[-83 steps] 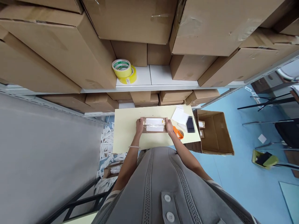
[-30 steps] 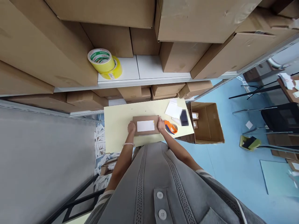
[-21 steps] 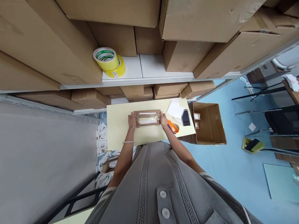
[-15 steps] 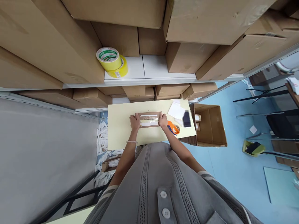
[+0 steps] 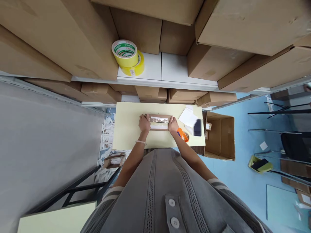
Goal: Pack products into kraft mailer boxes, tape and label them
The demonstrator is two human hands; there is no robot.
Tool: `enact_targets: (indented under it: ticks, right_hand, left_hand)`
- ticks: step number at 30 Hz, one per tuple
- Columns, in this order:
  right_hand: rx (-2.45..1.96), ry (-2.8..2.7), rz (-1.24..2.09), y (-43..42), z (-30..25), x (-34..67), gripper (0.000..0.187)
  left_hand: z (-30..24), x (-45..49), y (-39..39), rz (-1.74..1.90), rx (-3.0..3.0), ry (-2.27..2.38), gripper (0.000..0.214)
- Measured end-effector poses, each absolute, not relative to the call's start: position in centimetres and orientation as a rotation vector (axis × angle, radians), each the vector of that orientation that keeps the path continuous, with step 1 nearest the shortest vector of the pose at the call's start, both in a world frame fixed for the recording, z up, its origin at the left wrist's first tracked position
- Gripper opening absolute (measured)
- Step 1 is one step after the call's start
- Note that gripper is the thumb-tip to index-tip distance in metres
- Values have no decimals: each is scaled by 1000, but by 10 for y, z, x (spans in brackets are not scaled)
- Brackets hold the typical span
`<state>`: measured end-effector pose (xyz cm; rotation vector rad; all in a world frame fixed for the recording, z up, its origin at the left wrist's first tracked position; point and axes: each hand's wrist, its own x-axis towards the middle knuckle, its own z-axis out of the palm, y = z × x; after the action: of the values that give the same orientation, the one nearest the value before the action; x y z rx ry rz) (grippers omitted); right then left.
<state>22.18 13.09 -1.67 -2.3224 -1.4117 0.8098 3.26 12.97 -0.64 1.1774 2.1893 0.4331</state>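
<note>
A small cardboard box (image 5: 159,120) is at the centre of the frame, over the pale tabletop (image 5: 128,129), its long side running across the picture. The person's left hand (image 5: 144,123) has its fingers curled around the box's left end; the right hand (image 5: 173,124) grips the opposite end the same way. Shiny tape and white strips show along the side turned to the camera. Whether the box rests on the tabletop or is held just above it is not clear from this angle.

The step in hand looks like two-handed handling of the taped box, most likely turning or positioning it. The next move seems to call for an even hold at both ends, so that the box does not tip or twist.

Just beside the right hand, toward the lower right, is an orange tape dispenser (image 5: 183,135), with white papers (image 5: 188,116) above it near the tabletop's right edge. An open-topped carton (image 5: 227,137) stands beyond that edge, with smaller boxes inside. In the upper part of the frame, a yellow tape roll (image 5: 125,53) leans on another on the white shelf (image 5: 173,68).
</note>
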Motion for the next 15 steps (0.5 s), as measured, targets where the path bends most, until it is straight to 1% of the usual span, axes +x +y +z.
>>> enact_targets:
  ticks: [9, 12, 15]
  right_hand:
    - [-2270, -1347, 852, 127, -11, 221, 50]
    - [-2244, -1284, 923, 112, -9, 225, 51]
    - [-2182, -1280, 1016, 87, -6, 234, 57]
  left_hand:
    - [0, 30, 124, 492, 1169, 2171, 43]
    - [0, 26, 107, 576, 1180, 2131, 37]
    - [-4, 21, 77, 705, 1155, 2083, 34]
